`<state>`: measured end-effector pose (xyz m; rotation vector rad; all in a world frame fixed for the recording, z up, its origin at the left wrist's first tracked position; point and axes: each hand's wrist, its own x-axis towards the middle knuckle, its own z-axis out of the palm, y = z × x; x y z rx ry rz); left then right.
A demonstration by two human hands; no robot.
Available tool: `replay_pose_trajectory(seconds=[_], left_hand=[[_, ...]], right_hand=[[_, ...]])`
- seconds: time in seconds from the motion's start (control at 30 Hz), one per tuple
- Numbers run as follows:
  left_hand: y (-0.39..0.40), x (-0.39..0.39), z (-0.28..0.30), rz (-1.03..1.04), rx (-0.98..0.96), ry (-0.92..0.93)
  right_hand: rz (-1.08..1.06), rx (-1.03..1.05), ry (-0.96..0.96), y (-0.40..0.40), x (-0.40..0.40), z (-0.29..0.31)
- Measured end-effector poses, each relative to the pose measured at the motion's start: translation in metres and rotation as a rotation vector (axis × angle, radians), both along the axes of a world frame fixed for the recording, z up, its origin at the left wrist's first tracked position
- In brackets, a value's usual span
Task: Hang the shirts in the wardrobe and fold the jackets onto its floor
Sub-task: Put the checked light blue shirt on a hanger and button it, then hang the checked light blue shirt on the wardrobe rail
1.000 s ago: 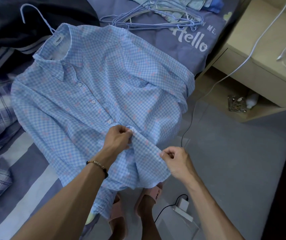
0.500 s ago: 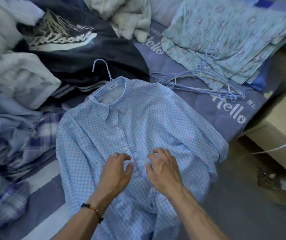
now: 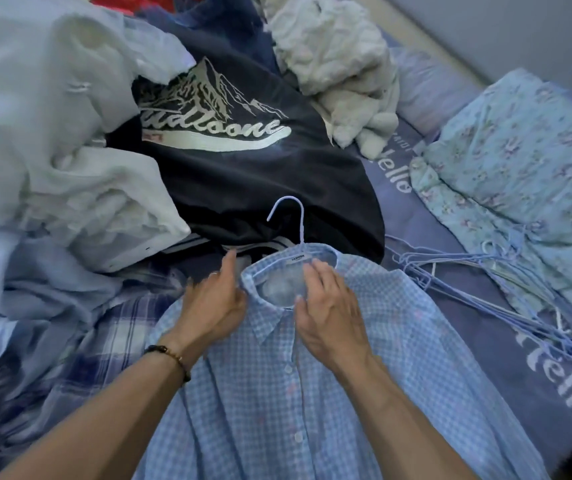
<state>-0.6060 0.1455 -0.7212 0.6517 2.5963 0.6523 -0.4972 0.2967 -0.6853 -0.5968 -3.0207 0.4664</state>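
Observation:
A light blue checked shirt (image 3: 312, 393) lies buttoned and face up on the bed, with a pale blue hanger inside it. The hanger's hook (image 3: 298, 216) sticks out past the collar. My left hand (image 3: 213, 303) rests on the shirt's left shoulder, thumb against the collar edge and fingers fairly straight. My right hand (image 3: 329, 310) lies flat on the right side of the collar, its fingertips near the neck label. A dark jacket with a white mountain print (image 3: 243, 161) is spread just beyond the collar.
White garments (image 3: 52, 116) are piled at the left, and a cream fluffy one (image 3: 340, 71) lies at the back. A plaid shirt (image 3: 80, 341) is beside my left arm. Several loose blue hangers (image 3: 485, 282) and folded floral cloth (image 3: 526, 188) lie on the purple sheet (image 3: 537, 368) at right.
My hands let go of the shirt's lower front and moved up the placket to the collar. The view swung up from the floor to the bed.

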Motion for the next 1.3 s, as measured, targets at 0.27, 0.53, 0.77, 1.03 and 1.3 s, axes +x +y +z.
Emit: replay_pose_trajectory(seconds=[0.27,0.53,0.77,1.03,1.3], left_hand=[[0.001,-0.005,0.003,-0.015,0.417,-0.048],[-0.005,-0.004,0.082,-0.247,0.183,0.066],[0.036,0.054,0.188,-0.4,0.339,0.308],[0.103,0.157,0.33,-0.618,0.436,0.264],[0.159,0.265,0.488,-0.666,0.523,0.353]], right_hand=[[-0.12,-0.171,-0.172,0.037,-0.058,0.017],[0.049,-0.116,-0.184,0.042,-0.024,0.089],[0.007,-0.159,-0.13,0.067,0.053,0.21],[-0.095,-0.122,-0.04,0.107,0.18,0.358],[-0.322,-0.091,0.165,0.137,0.337,0.488]])
